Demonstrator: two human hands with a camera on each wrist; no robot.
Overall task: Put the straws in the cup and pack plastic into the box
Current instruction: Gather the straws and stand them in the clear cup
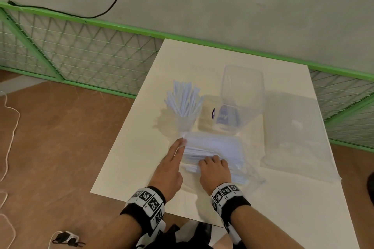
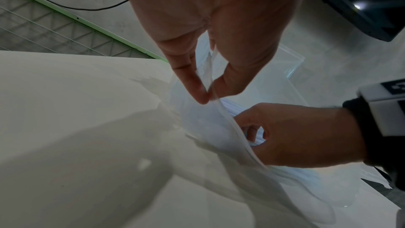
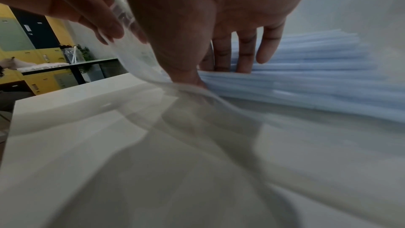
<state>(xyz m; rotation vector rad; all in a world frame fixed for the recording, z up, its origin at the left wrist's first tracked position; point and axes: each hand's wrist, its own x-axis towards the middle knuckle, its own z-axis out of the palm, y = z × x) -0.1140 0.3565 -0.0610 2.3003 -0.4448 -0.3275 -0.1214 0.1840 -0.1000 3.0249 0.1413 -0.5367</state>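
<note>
— While the white bench (image 1: 253, 198) fills the middle of the shot, what sits biggest on it?

— At the far side, a clear box (image 1: 242, 87) stands upright, see-through with rounded corners, and a flat clear lid (image 1: 295, 133) lies just to its right. In front, a transparent plastic bag (image 1: 226, 145) lies flat, packed with pale blue-white straws (image 3: 306, 68) lined up side by side.

— And the cup?

— A clear cup (image 1: 185, 125) stands left of the box, just beyond the bag, with a spray of the same pale straws fanning out of its top.

— Hands?

— The left hand (image 2: 210, 44) pinches the bag's open edge between thumb and finger, lifting the film. The right hand (image 3: 210, 29) is inside the mouth of the bag, fingers curled down onto the straw bundle, thumb underneath.
</note>
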